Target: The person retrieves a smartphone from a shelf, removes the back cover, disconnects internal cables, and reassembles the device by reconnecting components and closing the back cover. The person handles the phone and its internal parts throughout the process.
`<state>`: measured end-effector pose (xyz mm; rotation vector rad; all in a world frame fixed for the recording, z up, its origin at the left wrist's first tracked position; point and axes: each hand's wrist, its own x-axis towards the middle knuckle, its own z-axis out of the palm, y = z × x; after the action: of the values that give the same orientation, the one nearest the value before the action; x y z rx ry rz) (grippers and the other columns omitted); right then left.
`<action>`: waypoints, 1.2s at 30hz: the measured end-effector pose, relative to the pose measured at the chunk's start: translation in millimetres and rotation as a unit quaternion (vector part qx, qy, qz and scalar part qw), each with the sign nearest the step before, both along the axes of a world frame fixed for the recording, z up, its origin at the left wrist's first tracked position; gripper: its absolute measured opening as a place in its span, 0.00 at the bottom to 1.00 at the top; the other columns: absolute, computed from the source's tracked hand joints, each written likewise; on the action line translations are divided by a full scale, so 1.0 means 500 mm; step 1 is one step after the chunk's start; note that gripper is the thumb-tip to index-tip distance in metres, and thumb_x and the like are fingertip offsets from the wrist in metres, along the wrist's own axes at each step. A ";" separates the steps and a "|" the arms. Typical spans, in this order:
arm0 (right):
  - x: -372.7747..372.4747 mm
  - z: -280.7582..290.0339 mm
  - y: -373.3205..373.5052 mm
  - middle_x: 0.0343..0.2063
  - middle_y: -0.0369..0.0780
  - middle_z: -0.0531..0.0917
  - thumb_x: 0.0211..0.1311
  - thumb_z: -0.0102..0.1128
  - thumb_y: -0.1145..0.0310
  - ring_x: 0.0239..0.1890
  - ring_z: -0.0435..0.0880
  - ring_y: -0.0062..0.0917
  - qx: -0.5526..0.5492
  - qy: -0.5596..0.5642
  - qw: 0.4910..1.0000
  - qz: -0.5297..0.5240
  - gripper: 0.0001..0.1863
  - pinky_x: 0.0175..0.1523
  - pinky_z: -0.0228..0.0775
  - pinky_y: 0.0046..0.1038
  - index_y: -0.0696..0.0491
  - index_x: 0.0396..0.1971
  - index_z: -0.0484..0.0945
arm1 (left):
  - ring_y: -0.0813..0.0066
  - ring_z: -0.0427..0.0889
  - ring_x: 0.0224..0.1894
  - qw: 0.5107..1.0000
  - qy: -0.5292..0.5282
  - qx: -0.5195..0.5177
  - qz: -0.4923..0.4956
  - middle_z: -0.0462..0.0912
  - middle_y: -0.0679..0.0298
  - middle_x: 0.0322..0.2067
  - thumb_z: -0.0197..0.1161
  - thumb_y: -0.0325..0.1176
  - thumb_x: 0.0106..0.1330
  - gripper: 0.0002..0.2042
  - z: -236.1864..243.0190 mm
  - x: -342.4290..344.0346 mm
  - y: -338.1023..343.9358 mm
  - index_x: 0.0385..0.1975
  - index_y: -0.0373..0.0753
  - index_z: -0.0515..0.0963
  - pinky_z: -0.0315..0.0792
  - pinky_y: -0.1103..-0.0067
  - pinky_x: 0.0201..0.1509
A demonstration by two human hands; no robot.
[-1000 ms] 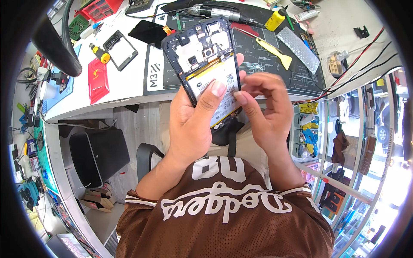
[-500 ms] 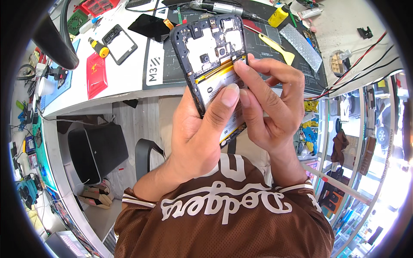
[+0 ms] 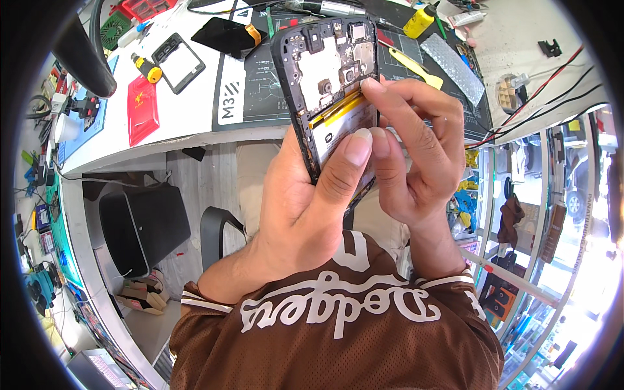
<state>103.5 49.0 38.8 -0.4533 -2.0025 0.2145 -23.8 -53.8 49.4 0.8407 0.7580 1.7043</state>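
My left hand (image 3: 302, 195) grips an opened phone (image 3: 318, 75) from its left side, the thumb lying across the front. The phone is tilted above the desk's near edge, its back cover off. Camera modules and circuit parts show in its upper half. Below them a yellow-edged flex strip (image 3: 337, 112) crosses above the pale battery (image 3: 330, 135). My right hand (image 3: 422, 143) closes on the phone's right edge. Its index fingertip touches near the right end of the strip, and its thumb tip is beside my left thumb. My hands hide the phone's lower part.
On the desk lie a black screen panel (image 3: 224, 39) with an orange flex, a dark phone frame (image 3: 179, 65), a red packet (image 3: 143, 107), a yellow-black bottle (image 3: 148, 68), a yellow pry tool (image 3: 416, 68) and bubble wrap (image 3: 453, 68). A black lamp arm (image 3: 81, 55) juts in from the left.
Both hands and the phone have shifted slightly right. The phone has turned so its face is seen more obliquely. My right index finger stays at the strip's end.
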 end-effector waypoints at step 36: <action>0.011 0.041 -0.014 0.46 0.46 0.86 0.67 0.61 0.78 0.46 0.86 0.32 -0.032 -0.103 0.993 0.049 0.14 0.48 0.79 0.28 0.62 0.51 0.85 | 0.73 0.80 0.33 0.971 0.219 -0.079 0.053 0.82 0.56 0.35 0.55 0.33 0.77 0.20 -0.001 -0.026 -0.006 0.64 0.30 0.69 0.74 0.73 0.39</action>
<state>108.9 42.2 59.1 -0.4321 -2.2287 0.3032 -37.0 -56.8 49.1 1.0950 1.2392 1.5415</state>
